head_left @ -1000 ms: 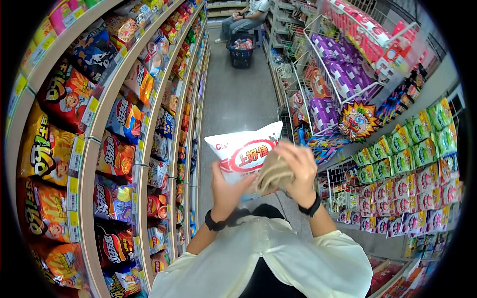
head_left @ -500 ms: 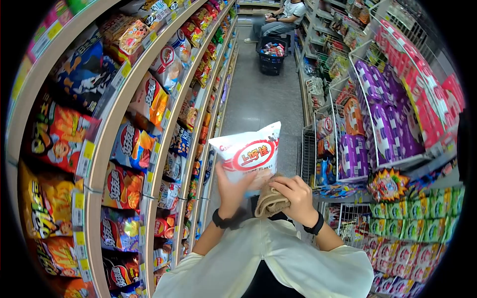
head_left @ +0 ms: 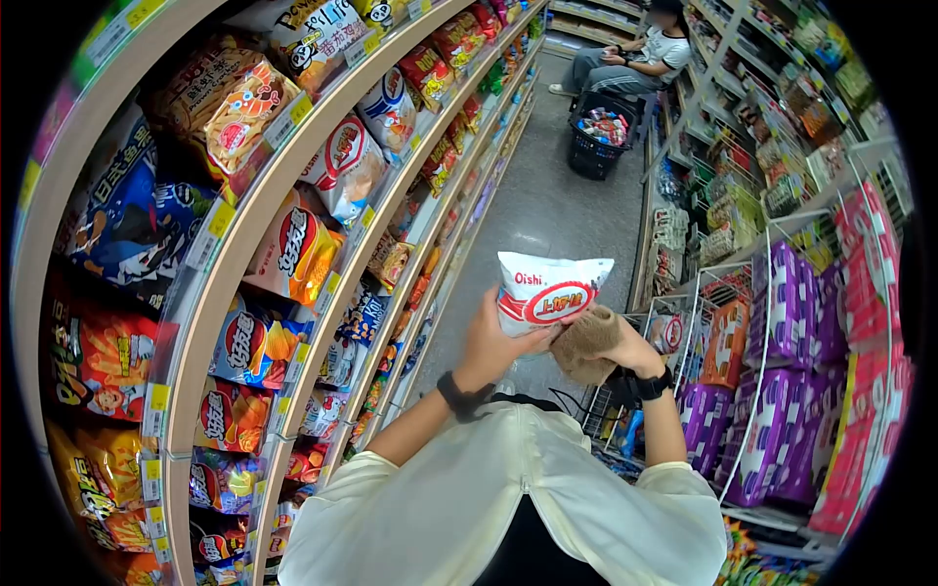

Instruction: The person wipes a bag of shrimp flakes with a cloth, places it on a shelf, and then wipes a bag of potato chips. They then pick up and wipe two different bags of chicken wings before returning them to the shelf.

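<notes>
A white Oishi snack bag (head_left: 549, 293) with a red oval logo is held upright in front of my chest. My left hand (head_left: 496, 342) grips its left side and lower edge, thumb across the front. In my right hand (head_left: 625, 350) is a bunched brown cloth (head_left: 586, 344), which lies against the bag's lower right part and hides it. The fingers of my right hand are wrapped on the cloth. Each wrist wears a black band.
Shelves of snack bags (head_left: 259, 337) rise close on the left. Wire racks with purple packs (head_left: 772, 430) stand on the right. Up the aisle, a black basket (head_left: 598, 146) of goods sits on the floor beside a seated person (head_left: 635, 63).
The view has turned left, so the aisle and basket now appear farther right. The cloth has moved up against the bag's lower right part, and the bag has tilted. Both hands keep their holds.
</notes>
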The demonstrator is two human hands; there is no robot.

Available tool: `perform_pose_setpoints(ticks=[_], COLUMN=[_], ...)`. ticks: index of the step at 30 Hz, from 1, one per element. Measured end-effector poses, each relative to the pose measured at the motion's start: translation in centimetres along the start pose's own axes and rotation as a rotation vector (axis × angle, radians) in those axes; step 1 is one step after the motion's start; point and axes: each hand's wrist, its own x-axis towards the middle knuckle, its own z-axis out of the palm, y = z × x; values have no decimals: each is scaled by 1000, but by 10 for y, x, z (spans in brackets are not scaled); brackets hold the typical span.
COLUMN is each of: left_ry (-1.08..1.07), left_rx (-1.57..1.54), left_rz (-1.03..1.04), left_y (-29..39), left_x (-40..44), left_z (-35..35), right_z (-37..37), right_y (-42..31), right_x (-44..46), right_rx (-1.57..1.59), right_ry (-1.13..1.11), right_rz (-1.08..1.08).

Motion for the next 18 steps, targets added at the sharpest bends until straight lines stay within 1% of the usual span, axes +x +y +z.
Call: perform_pose_setpoints(ticks=[1, 4, 5, 6, 7, 9, 11, 12, 13, 14, 15, 16, 17, 18], left_ry=[8, -19, -35, -62, -55, -220, -229, -246, -262, -246, -180, -112, -93, 16], left_rx=[-28, -119, -148, -112, -114, -236, -183, -129, -74, -74, -66, -58, -59, 7], left_rz=[11, -20, -18, 38, 30, 17, -15, -44, -73, -76, -79, -84, -91, -69], left_y=[-7, -35, -46, -56, -65, -78, -95, -106, -118, -133, -152, -169, -186, -202], left_x=[10, 42, 51, 62, 70, 88, 109, 119, 129, 138, 147, 155, 163, 171], left_z=[2, 2, 0, -5, -9, -19, -35, -44, -52, -58, -64, -69, -74, -78], right_z=[-8, -30, -35, -39, -42, -46, -48, -47, -46, -44, -42, -38, -36, -36], right_y=[3, 5, 6, 9, 12, 17, 24, 24, 27, 32, 39, 48, 55, 62], right_x=[14, 57, 70, 85, 99, 128, 161, 177, 196, 217, 238, 259, 281, 304], right_rx=[3, -151, -151, -200, -248, -253, -342, -445, -449, -535, -621, -629, -631, -691], right_ry=[-12, -97, -105, -116, -128, -159, -186, -184, -199, -219, -240, -212, -233, -230], right_rz=[6, -32, -27, -121, -216, -206, -217, -268, -272, -307, -343, -309, -313, -293])
